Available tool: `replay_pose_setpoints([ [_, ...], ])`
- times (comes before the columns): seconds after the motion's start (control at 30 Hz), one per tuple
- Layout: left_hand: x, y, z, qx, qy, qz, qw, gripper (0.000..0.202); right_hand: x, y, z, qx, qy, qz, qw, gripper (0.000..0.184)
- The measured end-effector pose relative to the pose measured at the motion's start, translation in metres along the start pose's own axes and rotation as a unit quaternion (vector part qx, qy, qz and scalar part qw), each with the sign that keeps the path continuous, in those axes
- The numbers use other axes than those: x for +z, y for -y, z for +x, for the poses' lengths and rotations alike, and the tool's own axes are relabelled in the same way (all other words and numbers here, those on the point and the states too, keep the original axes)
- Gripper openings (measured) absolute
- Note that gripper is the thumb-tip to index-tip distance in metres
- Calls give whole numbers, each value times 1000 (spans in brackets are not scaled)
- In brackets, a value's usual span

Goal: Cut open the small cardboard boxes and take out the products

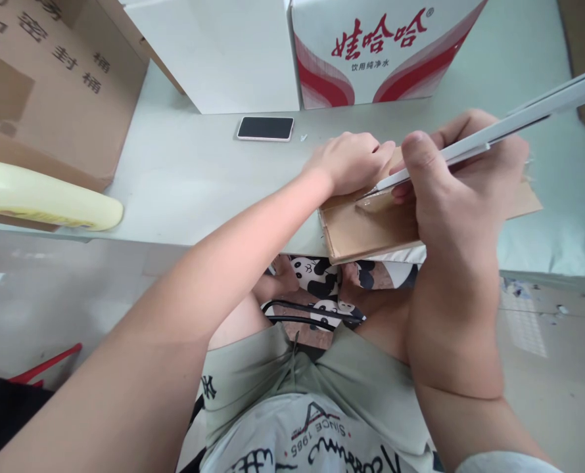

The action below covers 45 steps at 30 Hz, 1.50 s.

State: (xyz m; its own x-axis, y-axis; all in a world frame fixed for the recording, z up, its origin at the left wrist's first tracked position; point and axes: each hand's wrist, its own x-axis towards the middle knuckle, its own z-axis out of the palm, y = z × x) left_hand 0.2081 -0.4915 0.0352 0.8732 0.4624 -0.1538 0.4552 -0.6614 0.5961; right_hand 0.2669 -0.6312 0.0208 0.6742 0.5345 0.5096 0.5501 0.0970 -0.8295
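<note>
Brown cardboard (371,233) seems stiff, best held far side by my left hand (349,161), closure unclear, right hand (465,174) gripping the knife (509,127)

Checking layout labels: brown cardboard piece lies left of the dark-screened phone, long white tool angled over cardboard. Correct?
Wrong side: the head view shows the brown cardboard piece right of the dark-screened phone. The long white tool does angle over the cardboard.

An indoor workspace, shown by its table (174,190), large brown carton (83,121) and glossy floor (31,295).
</note>
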Motion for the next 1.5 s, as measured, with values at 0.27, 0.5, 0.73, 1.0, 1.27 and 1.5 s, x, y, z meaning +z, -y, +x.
replay_pose_setpoints([
  [0.27,3,2,4,2,2,26,1000,29,3,1,1,35,5,-20,999,34],
  [0.5,3,6,4,16,-4,30,999,34,6,0,7,27,7,-129,991,34],
  [0.73,-3,-3,-4,6,18,66,998,41,8,-2,8,20,-11,-174,984,38],
  [1.0,-1,-7,-5,-10,-6,34,999,39,11,-1,4,39,-57,-152,986,31],
  [1.27,12,18,12,52,-43,-29,997,38,4,-17,0,-1,-87,-108,990,21],
  [1.5,9,13,10,25,-39,10,999,43,5,-11,3,-26,-174,1,984,26],
])
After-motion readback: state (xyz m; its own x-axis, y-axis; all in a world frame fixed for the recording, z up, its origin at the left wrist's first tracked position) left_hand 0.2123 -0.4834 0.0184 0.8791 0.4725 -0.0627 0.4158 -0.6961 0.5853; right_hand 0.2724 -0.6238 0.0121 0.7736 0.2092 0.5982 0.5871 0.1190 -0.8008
